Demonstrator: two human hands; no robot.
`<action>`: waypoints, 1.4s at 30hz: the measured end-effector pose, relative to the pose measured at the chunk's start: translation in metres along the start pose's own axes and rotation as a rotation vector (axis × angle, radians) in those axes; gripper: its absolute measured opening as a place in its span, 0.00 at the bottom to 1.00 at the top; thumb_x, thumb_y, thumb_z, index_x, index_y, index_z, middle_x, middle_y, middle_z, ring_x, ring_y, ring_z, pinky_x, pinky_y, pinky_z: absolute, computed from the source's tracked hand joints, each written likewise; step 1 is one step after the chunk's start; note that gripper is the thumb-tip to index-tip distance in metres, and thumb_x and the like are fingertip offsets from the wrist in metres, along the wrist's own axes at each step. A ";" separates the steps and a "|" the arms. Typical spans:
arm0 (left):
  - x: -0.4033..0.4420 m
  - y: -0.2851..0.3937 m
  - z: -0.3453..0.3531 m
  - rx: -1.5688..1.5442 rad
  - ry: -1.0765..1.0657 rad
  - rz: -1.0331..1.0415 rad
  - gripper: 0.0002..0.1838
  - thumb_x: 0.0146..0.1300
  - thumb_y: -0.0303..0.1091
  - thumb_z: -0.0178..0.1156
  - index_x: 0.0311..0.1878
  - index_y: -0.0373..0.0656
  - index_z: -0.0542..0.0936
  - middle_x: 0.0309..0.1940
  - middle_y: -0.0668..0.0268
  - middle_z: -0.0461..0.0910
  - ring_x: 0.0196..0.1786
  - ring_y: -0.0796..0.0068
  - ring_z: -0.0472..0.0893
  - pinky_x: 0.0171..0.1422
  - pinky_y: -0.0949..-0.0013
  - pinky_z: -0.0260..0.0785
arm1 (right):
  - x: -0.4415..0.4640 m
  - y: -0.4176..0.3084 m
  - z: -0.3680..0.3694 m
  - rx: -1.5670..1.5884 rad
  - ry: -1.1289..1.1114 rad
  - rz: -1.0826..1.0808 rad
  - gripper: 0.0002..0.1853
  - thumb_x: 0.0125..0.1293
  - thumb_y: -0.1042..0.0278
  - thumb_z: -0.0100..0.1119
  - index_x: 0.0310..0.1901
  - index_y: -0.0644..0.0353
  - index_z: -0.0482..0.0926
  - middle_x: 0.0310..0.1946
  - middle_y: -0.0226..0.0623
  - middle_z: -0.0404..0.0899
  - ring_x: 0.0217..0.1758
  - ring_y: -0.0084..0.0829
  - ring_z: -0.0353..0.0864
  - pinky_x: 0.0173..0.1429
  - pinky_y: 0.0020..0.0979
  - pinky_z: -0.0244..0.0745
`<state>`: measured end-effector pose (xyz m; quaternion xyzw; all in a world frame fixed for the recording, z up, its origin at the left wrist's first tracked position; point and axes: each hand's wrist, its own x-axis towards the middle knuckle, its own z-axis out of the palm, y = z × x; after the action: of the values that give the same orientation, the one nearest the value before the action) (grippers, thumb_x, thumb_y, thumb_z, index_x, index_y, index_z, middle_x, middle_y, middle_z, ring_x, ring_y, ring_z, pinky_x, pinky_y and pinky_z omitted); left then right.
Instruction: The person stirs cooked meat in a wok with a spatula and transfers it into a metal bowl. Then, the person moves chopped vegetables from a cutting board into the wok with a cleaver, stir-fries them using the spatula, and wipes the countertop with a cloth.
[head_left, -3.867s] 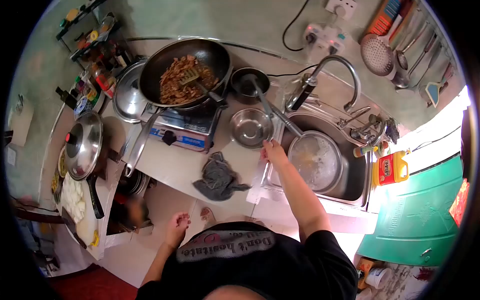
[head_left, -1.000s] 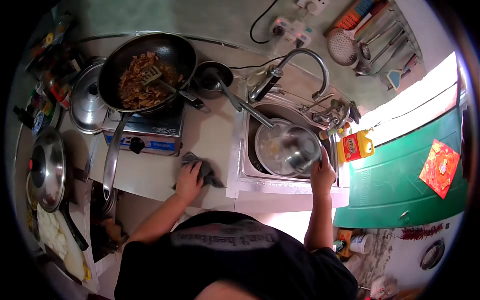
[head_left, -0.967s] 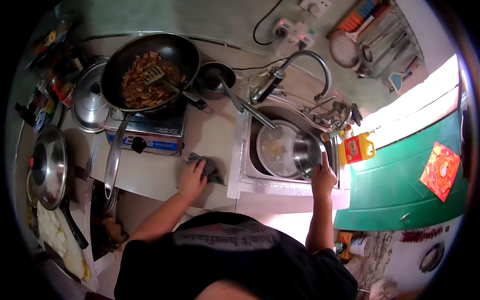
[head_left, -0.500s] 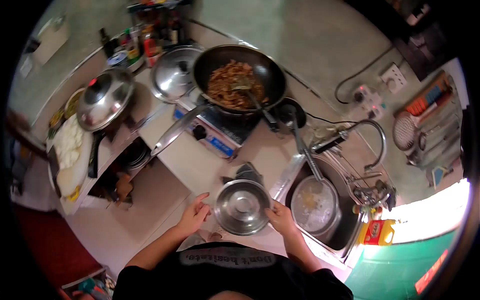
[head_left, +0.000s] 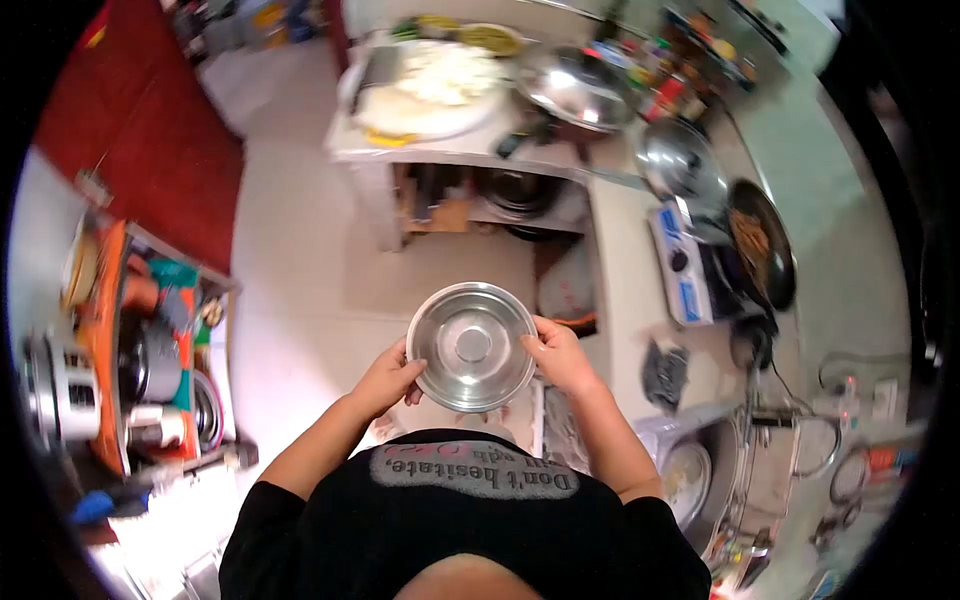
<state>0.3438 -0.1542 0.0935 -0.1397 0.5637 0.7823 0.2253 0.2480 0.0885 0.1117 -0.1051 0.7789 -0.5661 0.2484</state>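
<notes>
A shiny stainless steel bowl is held in front of my chest, over the floor, its open side up; I see nothing in it. My left hand grips the rim on the left, thumb over the edge and fingers beneath. On the opposite side my right hand closes round the rim in the same way. The countertop with the cooker lies to the right of my right hand.
Ahead stands a counter with chopped white food and a lidded pan. To the right are a wok on a portable stove, a dark cloth and a sink. A crowded shelf stands left.
The view has turned left, away from the stove and sink. My left hand, open beside the bowl before, now grips its rim. My right hand has kept hold of the bowl.
</notes>
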 end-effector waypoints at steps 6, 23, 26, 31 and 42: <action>-0.131 -0.034 -0.088 -0.009 0.505 0.026 0.23 0.59 0.34 0.48 0.58 0.48 0.60 0.22 0.64 0.71 0.16 0.80 0.70 0.18 0.77 0.66 | 0.038 -0.042 0.153 0.133 -0.375 0.213 0.21 0.58 0.65 0.52 0.53 0.60 0.68 0.26 0.26 0.72 0.22 0.19 0.67 0.25 0.21 0.64; -0.421 -0.205 -0.136 -0.710 2.082 0.676 0.11 0.56 0.23 0.39 0.44 0.40 0.62 0.15 0.62 0.69 0.10 0.78 0.66 0.10 0.77 0.56 | 0.004 -0.145 0.535 -0.345 -1.225 -0.646 0.16 0.60 0.63 0.51 0.48 0.60 0.71 0.41 0.45 0.73 0.42 0.34 0.74 0.45 0.29 0.70; -0.473 -0.209 -0.164 -0.724 2.177 0.793 0.13 0.56 0.23 0.39 0.46 0.40 0.62 0.16 0.62 0.70 0.10 0.79 0.66 0.11 0.78 0.57 | -0.034 -0.178 0.629 -0.407 -1.310 -0.914 0.19 0.59 0.60 0.52 0.49 0.62 0.70 0.41 0.45 0.73 0.42 0.34 0.74 0.45 0.29 0.69; -0.545 -0.217 -0.228 -0.690 2.289 0.746 0.17 0.56 0.23 0.40 0.51 0.41 0.61 0.17 0.62 0.70 0.10 0.80 0.66 0.11 0.79 0.58 | -0.113 -0.219 0.804 -0.355 -1.301 -0.778 0.39 0.52 0.51 0.58 0.61 0.64 0.54 0.50 0.52 0.67 0.50 0.39 0.71 0.51 0.32 0.66; -0.594 -0.214 -0.302 -0.688 2.189 0.688 0.21 0.55 0.21 0.40 0.54 0.40 0.59 0.21 0.63 0.70 0.11 0.80 0.67 0.12 0.77 0.61 | -0.184 -0.239 0.854 -0.090 -1.808 -0.708 0.11 0.57 0.65 0.53 0.36 0.63 0.75 0.43 0.48 0.73 0.49 0.42 0.70 0.53 0.35 0.63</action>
<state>0.9526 -0.4990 0.1001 -0.6260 0.2252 0.3772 -0.6443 0.8095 -0.6181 0.1829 -0.7379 0.2384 -0.2836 0.5641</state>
